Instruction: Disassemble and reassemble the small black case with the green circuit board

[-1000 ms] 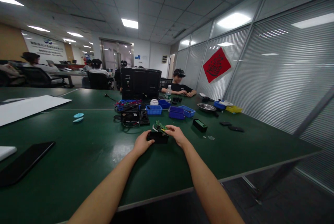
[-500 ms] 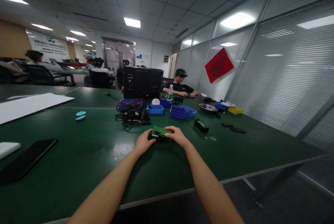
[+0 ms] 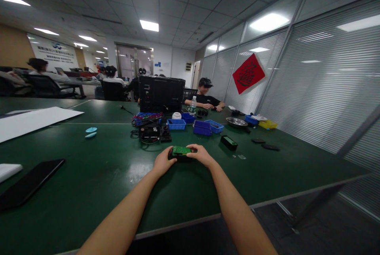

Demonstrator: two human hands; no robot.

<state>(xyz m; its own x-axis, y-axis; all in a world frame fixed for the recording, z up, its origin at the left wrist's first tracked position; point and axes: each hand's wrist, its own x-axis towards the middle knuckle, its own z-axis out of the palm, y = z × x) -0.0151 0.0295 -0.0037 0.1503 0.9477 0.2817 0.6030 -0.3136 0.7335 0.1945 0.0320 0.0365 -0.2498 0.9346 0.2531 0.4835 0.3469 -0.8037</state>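
Between my hands a black open-topped case (image 3: 183,159) rests on the green table (image 3: 118,191). My left hand (image 3: 163,162) is closed round the case's left end, thumb along its near side. A green circuit board (image 3: 181,151) lies over the case's top, nearly level. My right hand (image 3: 201,155) pinches the board's right end between thumb and fingers. How far the board sits inside the case cannot be made out. To the right stands a similar black case (image 3: 228,143) with a green part in it.
Behind my hands lie a black power unit with cables (image 3: 150,132), blue bins (image 3: 176,124), a baseball (image 3: 176,116) and a monitor (image 3: 162,94). A metal dish (image 3: 236,122) and flat black pieces (image 3: 270,147) are to the right. Another person (image 3: 204,96) sits across the table.
The circuit board has tipped down from a tilt to nearly level on the case, its left end shifting slightly left. Both hands stay almost where they were.
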